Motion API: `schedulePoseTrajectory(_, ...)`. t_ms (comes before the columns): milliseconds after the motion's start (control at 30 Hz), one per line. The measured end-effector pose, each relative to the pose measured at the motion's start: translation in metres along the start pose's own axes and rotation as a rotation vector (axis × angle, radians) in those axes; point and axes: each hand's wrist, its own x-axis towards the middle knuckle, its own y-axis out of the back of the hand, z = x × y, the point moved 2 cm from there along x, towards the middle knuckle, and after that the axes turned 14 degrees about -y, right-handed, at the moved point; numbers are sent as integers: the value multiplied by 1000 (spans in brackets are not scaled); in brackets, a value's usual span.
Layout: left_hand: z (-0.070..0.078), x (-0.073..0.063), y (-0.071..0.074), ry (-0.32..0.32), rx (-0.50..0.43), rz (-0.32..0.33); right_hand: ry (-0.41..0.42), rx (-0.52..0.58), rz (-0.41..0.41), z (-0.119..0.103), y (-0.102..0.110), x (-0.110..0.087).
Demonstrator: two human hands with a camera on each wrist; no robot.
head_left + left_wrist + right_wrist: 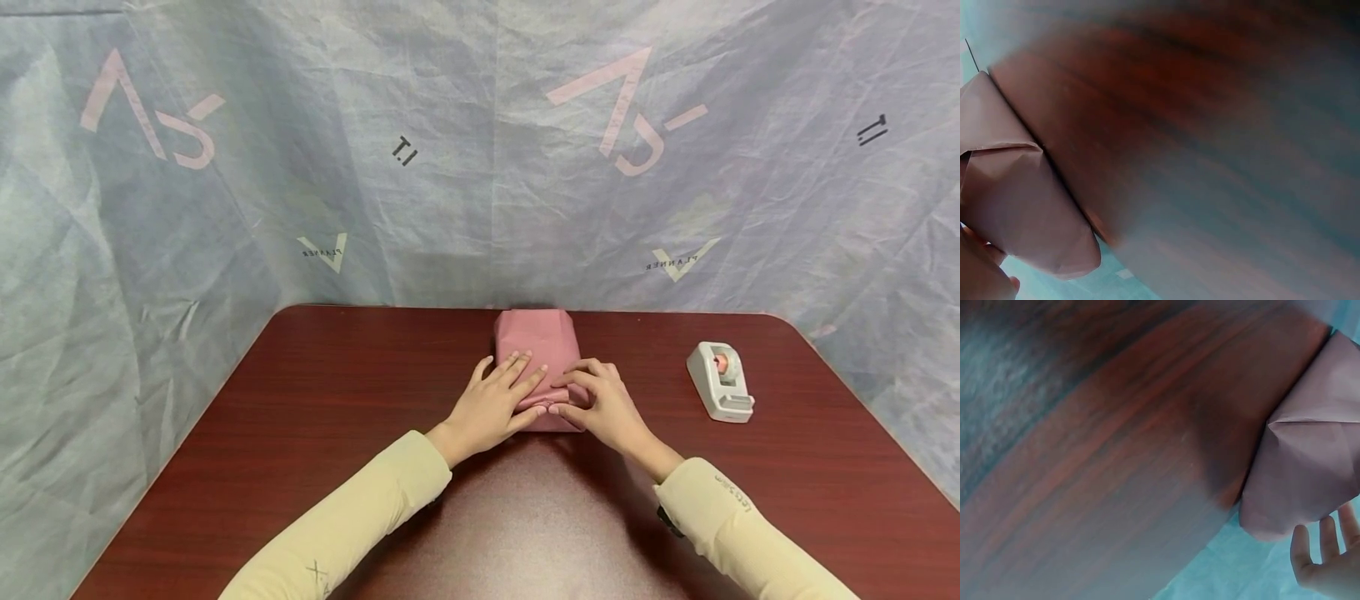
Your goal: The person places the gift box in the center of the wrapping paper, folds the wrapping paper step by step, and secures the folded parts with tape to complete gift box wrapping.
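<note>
Grey-blue printed cloth [450,208]: hangs at the far, left and right sides.
Dark red wood-grain bench [322,400]: rounded far corners.
Pink paper-wrapped package [536,333]: lies at the bench's far middle, folded across its near end.
Left hand [487,408]: fingers straight, spread over the package's near left part, gripping nothing.
Right hand [609,408]: fingers bent, touching the fold; cannot tell whether it pinches.
White plastic tape dispenser [703,385]: right of the package, well apart.
</note>
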Motion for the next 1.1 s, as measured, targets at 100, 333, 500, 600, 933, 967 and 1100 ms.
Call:
schedulePoseTrajectory(100,0,0,0,-3,-7,-10,12,-32,22,0,0,0)
schedulePoseTrajectory(333,-2,-2,4,-34,-38,-57,71,-104,34,2,-1,-3)
schedulePoseTrajectory(500,-2,-2,4,-44,-14,-74,83,-97,-6,2,4,-4)
schedulePoseTrajectory(600,-2,-3,4,-47,1,-77,118,-119,-17,5,6,-4)
schedulePoseTrajectory(933,-2,-3,6,-80,49,-63,264,-199,67,13,1,-9)
schedulePoseTrajectory(967,-2,-3,6,-79,53,-60,269,-201,70,13,1,-9)
schedulePoseTrajectory(1100,-2,-3,5,-77,56,-62,246,-165,38,12,3,-8)
